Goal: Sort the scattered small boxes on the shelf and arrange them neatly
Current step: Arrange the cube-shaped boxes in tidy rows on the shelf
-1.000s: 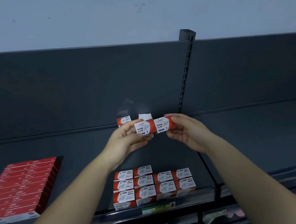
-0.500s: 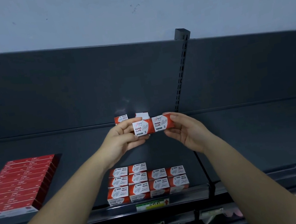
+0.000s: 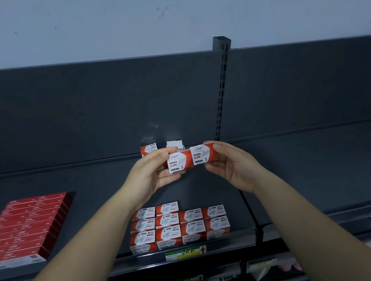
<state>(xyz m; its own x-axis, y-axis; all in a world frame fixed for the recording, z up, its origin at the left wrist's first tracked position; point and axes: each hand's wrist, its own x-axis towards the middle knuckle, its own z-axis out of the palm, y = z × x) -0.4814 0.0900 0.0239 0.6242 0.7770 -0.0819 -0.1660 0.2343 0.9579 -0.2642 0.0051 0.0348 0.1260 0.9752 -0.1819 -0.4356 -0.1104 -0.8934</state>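
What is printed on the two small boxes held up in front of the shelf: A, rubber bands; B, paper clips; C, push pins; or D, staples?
B: the left box, gripped by the left hand, and the right box, gripped by the right hand, both read PAPER CLIPS on their white panels.

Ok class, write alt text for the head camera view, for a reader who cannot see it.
Two bare hands hold two red-and-white paper clip boxes side by side above a dark shelf, the left hand gripping the left box, the right hand the right box. Below, matching boxes stand in neat rows; flat red boxes lie at far left.
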